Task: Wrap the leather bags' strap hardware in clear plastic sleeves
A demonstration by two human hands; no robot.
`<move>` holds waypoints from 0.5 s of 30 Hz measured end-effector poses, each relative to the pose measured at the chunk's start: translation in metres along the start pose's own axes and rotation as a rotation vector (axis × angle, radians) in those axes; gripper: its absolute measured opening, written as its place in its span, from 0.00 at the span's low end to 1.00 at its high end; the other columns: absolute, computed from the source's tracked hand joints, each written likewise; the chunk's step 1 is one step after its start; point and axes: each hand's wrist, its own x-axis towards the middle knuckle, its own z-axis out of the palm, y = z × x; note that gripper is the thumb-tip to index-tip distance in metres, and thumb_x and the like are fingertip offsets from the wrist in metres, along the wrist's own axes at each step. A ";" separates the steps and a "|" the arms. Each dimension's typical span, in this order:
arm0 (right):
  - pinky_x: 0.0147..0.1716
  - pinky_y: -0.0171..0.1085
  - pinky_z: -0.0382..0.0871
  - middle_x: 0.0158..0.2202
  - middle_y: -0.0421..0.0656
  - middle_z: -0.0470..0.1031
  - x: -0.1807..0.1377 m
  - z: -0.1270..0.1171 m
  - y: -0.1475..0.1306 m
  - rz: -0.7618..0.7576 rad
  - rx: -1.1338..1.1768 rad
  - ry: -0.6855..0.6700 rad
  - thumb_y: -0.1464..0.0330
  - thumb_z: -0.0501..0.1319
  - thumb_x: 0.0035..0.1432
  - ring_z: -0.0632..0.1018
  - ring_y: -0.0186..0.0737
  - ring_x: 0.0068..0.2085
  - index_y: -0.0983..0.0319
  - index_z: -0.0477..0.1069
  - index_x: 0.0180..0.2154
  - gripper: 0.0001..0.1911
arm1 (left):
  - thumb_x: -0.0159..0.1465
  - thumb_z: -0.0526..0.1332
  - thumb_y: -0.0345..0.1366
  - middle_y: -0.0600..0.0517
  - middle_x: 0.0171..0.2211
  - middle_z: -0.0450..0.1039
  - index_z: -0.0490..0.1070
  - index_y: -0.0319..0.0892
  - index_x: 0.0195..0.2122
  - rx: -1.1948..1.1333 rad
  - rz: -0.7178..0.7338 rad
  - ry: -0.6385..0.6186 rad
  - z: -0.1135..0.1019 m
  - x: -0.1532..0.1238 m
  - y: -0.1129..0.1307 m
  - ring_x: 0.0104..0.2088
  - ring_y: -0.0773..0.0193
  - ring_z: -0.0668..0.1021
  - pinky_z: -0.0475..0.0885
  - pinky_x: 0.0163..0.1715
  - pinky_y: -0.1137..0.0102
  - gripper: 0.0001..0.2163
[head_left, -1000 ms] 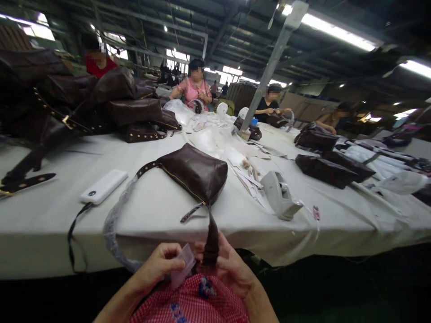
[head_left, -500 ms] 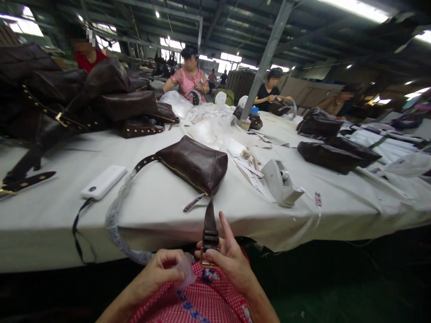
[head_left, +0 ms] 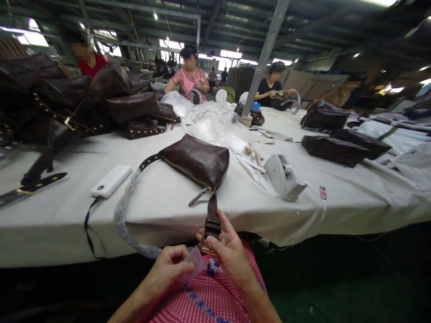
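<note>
A dark brown leather bag lies on the white-covered table before me, its gold zipper facing my side. From its near corner a buckle strap hangs over the table edge. My right hand grips that strap's end by the brass buckle, thumb on top. Between the thumb and fingers of my left hand is a small piece of translucent plastic film, close beside the buckle. The bag's other strap, wrapped in clear plastic, loops down on the left and passes behind my left hand.
A white power bank with a black cord lies left of the bag. Brown bags are piled at the left. A grey tape dispenser stands at the right, near paper scraps. Several co-workers sit across the table, by a slanted metal post.
My left hand has moved slightly right and up, bringing the plastic film closer to the buckle. My right index finger, stretched out before, now rests against the strap. The view has shifted a little.
</note>
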 end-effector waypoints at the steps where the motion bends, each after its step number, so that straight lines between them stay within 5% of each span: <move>1: 0.41 0.39 0.73 0.38 0.43 0.79 0.001 0.000 0.001 -0.009 -0.011 0.002 0.68 0.72 0.45 0.81 0.42 0.39 0.60 0.43 0.65 0.53 | 0.45 0.70 0.38 0.57 0.17 0.65 0.66 0.38 0.18 0.005 0.010 0.000 0.000 0.000 0.000 0.21 0.70 0.64 0.56 0.23 0.74 0.14; 15: 0.47 0.41 0.71 0.38 0.43 0.79 0.001 0.006 0.001 0.008 -0.095 0.037 0.66 0.73 0.45 0.80 0.41 0.40 0.59 0.44 0.66 0.54 | 0.47 0.67 0.39 0.56 0.19 0.65 0.69 0.38 0.19 0.181 0.063 0.080 0.016 0.001 0.010 0.24 0.67 0.64 0.58 0.26 0.72 0.10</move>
